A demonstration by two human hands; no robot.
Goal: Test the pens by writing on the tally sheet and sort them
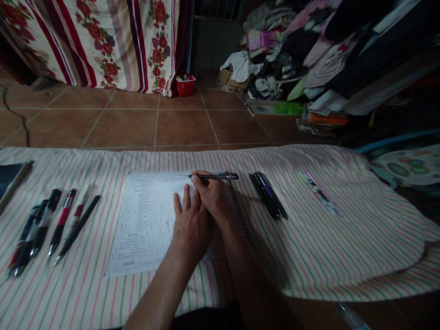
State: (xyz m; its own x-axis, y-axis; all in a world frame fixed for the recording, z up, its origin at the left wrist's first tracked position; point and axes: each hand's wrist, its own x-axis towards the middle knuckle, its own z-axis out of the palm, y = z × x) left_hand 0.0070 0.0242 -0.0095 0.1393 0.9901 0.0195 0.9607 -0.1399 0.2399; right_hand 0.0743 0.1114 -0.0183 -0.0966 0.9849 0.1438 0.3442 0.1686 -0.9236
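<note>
A black pen is pinched in my right hand, its tip pointing left near the top of a sheet of paper. Printed text and handwritten marks cover parts of the sheet. My left hand lies flat on the paper with fingers spread, partly overlapped by my right hand. Along the right side of the paper, a spiral-bound notebook shows its coil edge from beneath my right wrist; the rest of it is hidden.
Several pens lie in a row on the striped cloth at left. More black pens and a patterned pen lie at right. Beyond are a tiled floor, a red basket and a clothes pile.
</note>
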